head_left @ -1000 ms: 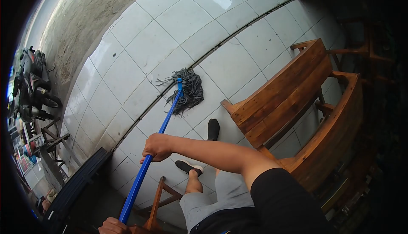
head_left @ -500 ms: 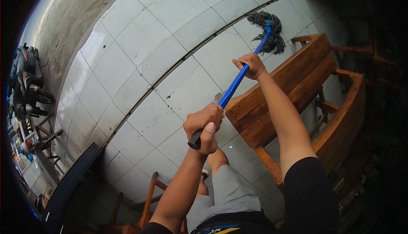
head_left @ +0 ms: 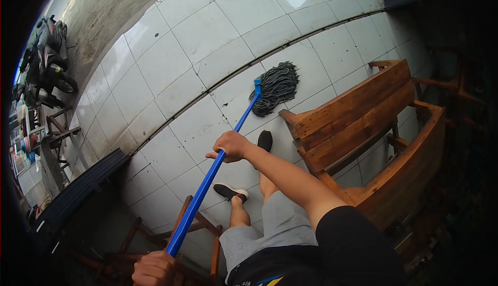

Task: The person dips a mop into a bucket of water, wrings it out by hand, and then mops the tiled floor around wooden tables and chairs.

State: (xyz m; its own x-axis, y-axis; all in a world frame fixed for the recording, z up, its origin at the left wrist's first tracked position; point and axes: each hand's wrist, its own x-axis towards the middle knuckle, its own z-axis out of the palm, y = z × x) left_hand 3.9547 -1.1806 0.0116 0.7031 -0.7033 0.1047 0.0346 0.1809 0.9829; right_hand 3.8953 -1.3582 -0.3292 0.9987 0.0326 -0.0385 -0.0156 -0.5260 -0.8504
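Note:
A mop with a blue handle [head_left: 199,192] runs slantwise across the view. Its grey string head [head_left: 277,87] lies spread on the white tiles, close to the dark groove in the floor. Low in the picture, my left hand [head_left: 154,269] is closed round the top end of the handle, partly cut off by the frame's bottom. Further down the shaft my right hand [head_left: 232,146] wraps round it, thumb sticking out to the left. My two feet in dark shoes stand on the tiles right of the handle.
A wooden bench [head_left: 358,114] stands on the right, one corner near the mop head. Another piece of wooden furniture [head_left: 215,255] is at the lower left beside a dark metal rail [head_left: 83,198]. Motorcycles [head_left: 52,63] are parked outside at far left.
The mop head has swept from the upper right near the bench back toward me and left. Both hands moved down and left with the handle, keeping their hold.

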